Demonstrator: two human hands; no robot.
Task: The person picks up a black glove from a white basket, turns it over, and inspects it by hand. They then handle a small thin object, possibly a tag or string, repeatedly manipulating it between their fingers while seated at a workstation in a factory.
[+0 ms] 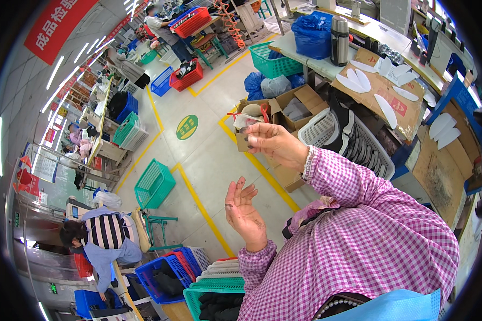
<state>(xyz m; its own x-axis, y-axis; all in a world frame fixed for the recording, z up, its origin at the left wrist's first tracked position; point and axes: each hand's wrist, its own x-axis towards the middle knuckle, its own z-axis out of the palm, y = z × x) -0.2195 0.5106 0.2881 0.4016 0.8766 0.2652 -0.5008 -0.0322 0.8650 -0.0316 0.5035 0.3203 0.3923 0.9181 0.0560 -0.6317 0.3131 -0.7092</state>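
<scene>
My right hand is raised in front of my chest, its thumb and fingers pinched together. Dark smudges mark the fingertips, and whatever they hold, if anything, is too small to make out. Below and to its left, my left hand is held up in the air, palm showing, with fingers stretched out and nothing in it. Both arms wear purple checked sleeves. Beyond the right hand, cardboard boxes stand on the floor, one with a pale bundle and red strips on top.
To the right are white baskets with dark shoe-like pieces and a cardboard-covered table with white insole-shaped pieces. A green basket sits on the yellow-lined floor. Stacked baskets stand lower left, near a person in a striped top.
</scene>
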